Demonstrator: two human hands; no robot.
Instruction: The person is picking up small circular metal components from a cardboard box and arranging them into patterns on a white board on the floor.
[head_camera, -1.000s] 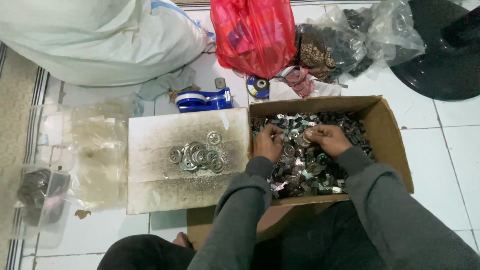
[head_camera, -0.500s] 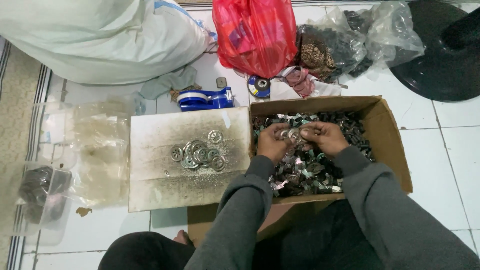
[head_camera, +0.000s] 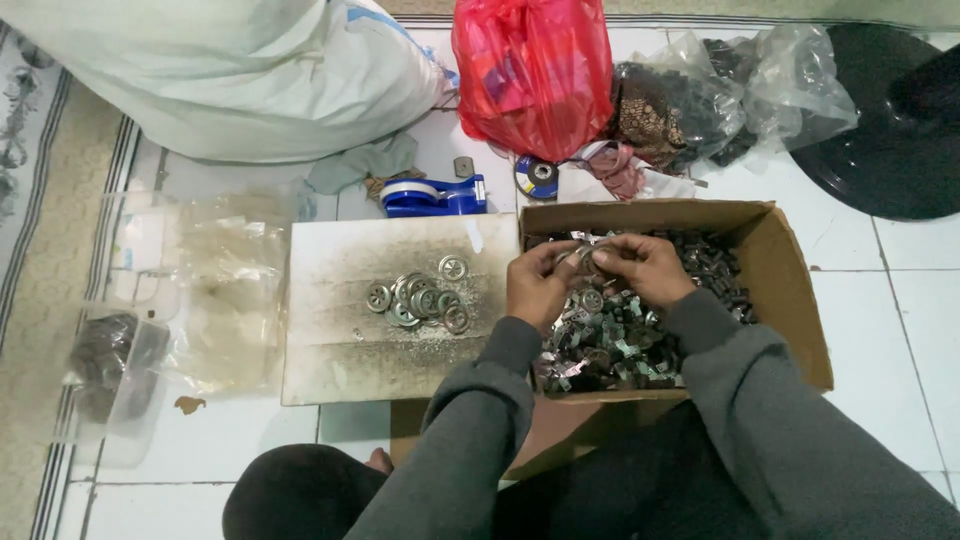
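Observation:
My left hand (head_camera: 538, 283) and my right hand (head_camera: 642, 266) meet over a cardboard box (head_camera: 785, 290) filled with small shiny metal parts (head_camera: 610, 340). Between the fingertips of both hands sits one small round metal piece (head_camera: 583, 260), pinched from both sides. Left of the box lies a dirty white board (head_camera: 340, 350) carrying a little pile of round metal washers (head_camera: 420, 297). Grey sleeves cover both my forearms.
A blue tape dispenser (head_camera: 432, 195) lies behind the board. A red plastic bag (head_camera: 532, 70), clear bags of dark parts (head_camera: 690, 100) and a big white sack (head_camera: 240, 80) stand at the back. Clear plastic bags (head_camera: 215, 290) lie left. A black round base (head_camera: 890, 130) is at right.
Both hands have lifted out of the pile of parts and come together, now holding one small piece between the fingertips above the box.

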